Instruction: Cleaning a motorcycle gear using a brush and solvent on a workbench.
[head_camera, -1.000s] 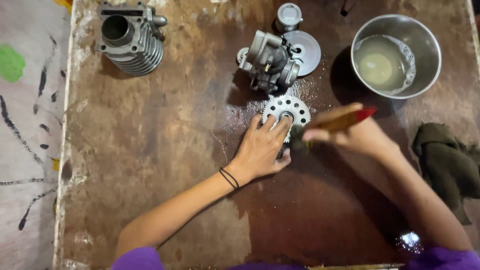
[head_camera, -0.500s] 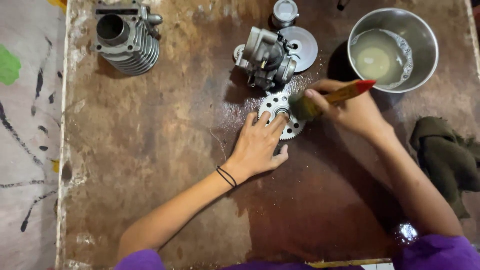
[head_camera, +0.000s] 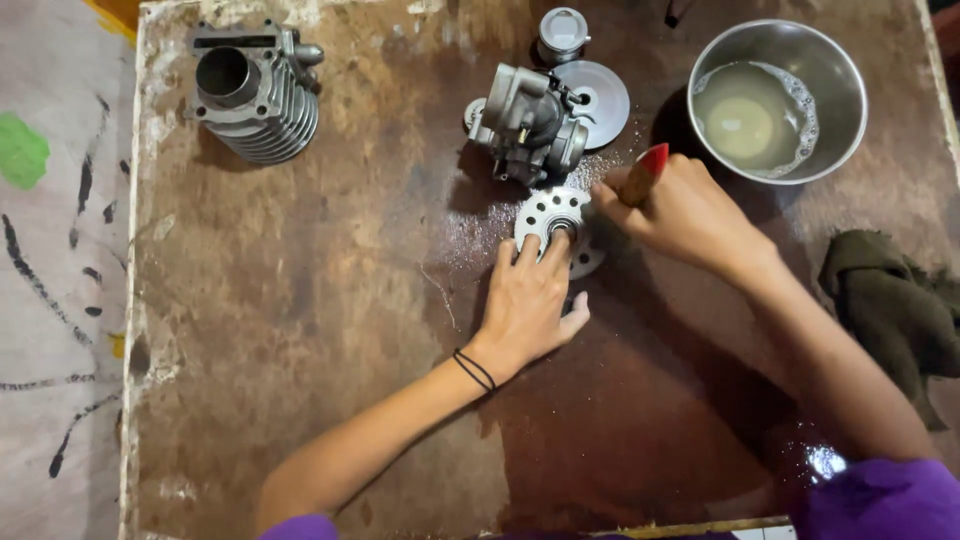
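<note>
A round metal disc with holes (head_camera: 556, 215) lies flat on the worn brown table (head_camera: 300, 330). My left hand (head_camera: 528, 300) presses its fingertips on the disc's near edge, holding it down. My right hand (head_camera: 680, 215) is closed around a brush with a wooden handle and red tip (head_camera: 645, 170), its working end against the disc's right side; the bristles are hidden behind my fingers. Wet specks surround the disc.
A carburettor (head_camera: 530, 125) and a grey round cover (head_camera: 598, 100) sit just beyond the disc, with a small cap (head_camera: 562, 32) behind. A finned engine cylinder (head_camera: 255, 90) stands far left. A steel bowl of cloudy liquid (head_camera: 775, 100) is at the right, a dark rag (head_camera: 895, 305) below it.
My right hand with the brush has moved left and closer to the disc, with the handle now more upright. My left hand has stayed on the disc.
</note>
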